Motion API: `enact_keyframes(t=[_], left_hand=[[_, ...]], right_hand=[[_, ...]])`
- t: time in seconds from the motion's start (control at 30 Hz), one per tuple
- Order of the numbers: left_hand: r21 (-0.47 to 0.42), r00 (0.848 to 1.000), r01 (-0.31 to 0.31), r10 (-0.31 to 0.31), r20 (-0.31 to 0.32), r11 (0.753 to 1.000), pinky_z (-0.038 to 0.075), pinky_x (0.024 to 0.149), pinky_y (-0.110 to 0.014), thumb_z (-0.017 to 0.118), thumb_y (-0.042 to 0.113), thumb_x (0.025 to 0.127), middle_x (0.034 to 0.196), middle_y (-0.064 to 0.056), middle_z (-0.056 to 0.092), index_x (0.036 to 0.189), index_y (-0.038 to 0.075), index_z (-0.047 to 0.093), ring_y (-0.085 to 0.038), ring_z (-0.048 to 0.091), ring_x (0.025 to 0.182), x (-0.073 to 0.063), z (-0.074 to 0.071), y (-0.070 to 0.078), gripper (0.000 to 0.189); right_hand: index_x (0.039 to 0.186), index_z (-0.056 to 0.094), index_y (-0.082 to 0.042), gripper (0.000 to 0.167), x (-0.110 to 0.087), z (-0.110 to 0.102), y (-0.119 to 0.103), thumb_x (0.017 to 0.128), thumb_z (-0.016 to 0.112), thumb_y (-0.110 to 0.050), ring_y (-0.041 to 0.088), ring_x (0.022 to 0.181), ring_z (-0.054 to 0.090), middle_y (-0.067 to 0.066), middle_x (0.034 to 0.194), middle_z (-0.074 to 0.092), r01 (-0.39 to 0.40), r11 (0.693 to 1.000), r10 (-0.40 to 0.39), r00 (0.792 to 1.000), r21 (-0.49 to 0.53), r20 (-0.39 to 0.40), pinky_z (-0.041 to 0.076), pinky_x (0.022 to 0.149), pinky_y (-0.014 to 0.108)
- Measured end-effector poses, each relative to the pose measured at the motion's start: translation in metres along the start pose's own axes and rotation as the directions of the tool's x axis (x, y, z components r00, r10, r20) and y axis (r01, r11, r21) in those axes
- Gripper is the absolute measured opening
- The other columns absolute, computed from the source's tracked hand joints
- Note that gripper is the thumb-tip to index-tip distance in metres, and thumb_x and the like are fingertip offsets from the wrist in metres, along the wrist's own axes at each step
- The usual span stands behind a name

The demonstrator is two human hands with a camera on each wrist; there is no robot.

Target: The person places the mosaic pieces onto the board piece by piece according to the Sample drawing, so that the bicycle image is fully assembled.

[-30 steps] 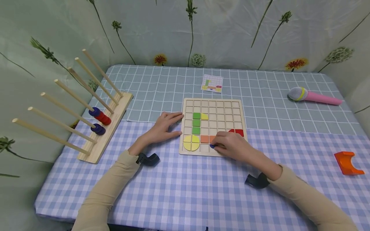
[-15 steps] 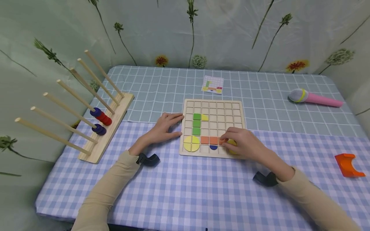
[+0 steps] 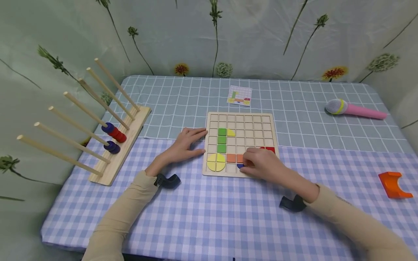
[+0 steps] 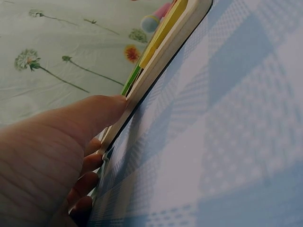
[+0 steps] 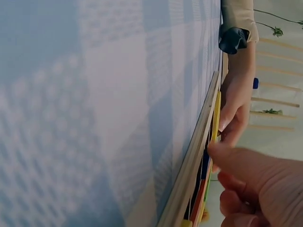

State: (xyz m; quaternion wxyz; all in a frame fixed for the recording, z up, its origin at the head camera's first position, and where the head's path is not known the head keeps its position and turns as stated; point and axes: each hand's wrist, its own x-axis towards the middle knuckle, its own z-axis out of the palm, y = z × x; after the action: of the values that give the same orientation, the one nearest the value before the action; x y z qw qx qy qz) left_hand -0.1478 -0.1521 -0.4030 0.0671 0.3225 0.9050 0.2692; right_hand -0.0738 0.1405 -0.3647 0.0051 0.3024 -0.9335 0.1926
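A square wooden grid board (image 3: 254, 130) lies on the table with flat coloured pieces on it. My left hand (image 3: 185, 145) rests at its left edge, fingers straight, fingertips and thumb touching the rim. Above the board's lower right part is my right hand (image 3: 264, 163), its fingers curled and its thumb close to them, pinching at a blue semicircle piece (image 3: 240, 166); the exact contact is partly hidden. Orange squares (image 3: 231, 158) lie beside it. Green squares (image 3: 222, 139), yellow quarter pieces (image 3: 216, 162) and red pieces (image 3: 270, 149) also show; the hand covers others.
Behind the board lies a small pattern card (image 3: 240, 95). A wooden peg stand (image 3: 125, 145) with blue and red rings stands at the left. To the right are a pink toy microphone (image 3: 356, 109) and an orange curved block (image 3: 393, 185).
My right hand shifted right to the orange row, uncovering the blue piece, then came back left to the blue piece. My left hand has stayed at the board's edge.
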Motion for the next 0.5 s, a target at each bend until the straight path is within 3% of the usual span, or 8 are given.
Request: enact_keyframes(t=[0.13, 0.33, 0.5], left_hand=[[0.014, 1.000, -0.009, 0.009, -0.001, 1.000, 0.029, 0.098, -0.048, 0.063, 0.034, 0.088, 0.151, -0.008, 0.036, 0.146, 0.014, 0.036, -0.028, 0.034, 0.124, 0.000, -0.001, 0.001, 0.067], [0.011, 1.000, -0.005, 0.005, 0.006, 1.000, 0.028, 0.102, -0.049, 0.062, 0.034, 0.089, 0.151, -0.007, 0.035, 0.146, 0.015, 0.035, -0.028, 0.033, 0.127, 0.001, -0.001, 0.001, 0.066], [-0.074, 0.998, 0.017, -0.012, 0.065, 0.997, 0.026, 0.107, -0.048, 0.058, 0.033, 0.092, 0.153, -0.006, 0.031, 0.148, 0.016, 0.031, -0.027, 0.029, 0.132, 0.001, -0.007, -0.001, 0.063]], right_hand=[[0.065, 0.057, -0.015, 0.025, 0.001, 0.001, 0.001, 0.073, 0.079, -0.024, 0.005, 0.057, 0.038, -0.006, 0.062, 0.047, -0.033, 0.999, 0.033, 0.999, -0.005, -0.003, 0.032, 0.054, 0.018], [0.064, 0.056, -0.016, 0.025, -0.002, -0.003, 0.004, 0.074, 0.078, -0.024, 0.004, 0.057, 0.038, -0.006, 0.062, 0.046, -0.016, 1.000, 0.017, 0.999, 0.015, -0.037, 0.031, 0.053, 0.018], [0.077, 0.066, -0.010, 0.011, -0.008, -0.021, 0.017, 0.081, 0.072, -0.019, 0.009, 0.063, 0.049, 0.000, 0.072, 0.060, -0.021, 0.999, 0.019, 0.995, -0.028, -0.097, 0.040, 0.057, 0.023]])
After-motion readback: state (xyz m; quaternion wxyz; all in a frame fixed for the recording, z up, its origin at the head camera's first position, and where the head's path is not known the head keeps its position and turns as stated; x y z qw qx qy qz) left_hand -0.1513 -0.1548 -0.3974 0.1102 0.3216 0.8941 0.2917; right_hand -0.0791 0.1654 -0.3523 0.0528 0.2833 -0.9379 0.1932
